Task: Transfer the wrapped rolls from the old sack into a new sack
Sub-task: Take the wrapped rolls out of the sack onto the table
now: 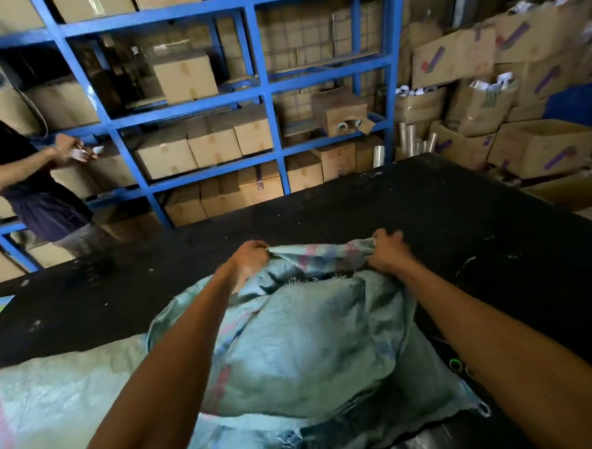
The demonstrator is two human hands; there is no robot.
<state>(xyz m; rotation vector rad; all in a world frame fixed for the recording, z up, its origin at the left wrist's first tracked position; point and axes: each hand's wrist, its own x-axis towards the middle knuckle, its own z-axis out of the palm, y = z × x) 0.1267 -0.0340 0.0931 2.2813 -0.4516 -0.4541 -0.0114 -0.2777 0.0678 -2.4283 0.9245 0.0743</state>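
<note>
My left hand (252, 259) and right hand (387, 250) each pinch the sack (294, 344) mouth's far edge, stretching it open on the bench (458, 215); rolls hidden

Two woven sacks lay on one black table (424, 217): a bulging sack (304, 344) and a paler sack (67, 401) beside it. One blue rack (264, 99) stood behind, and one other person (21, 170) (cartons too many to count).
</note>
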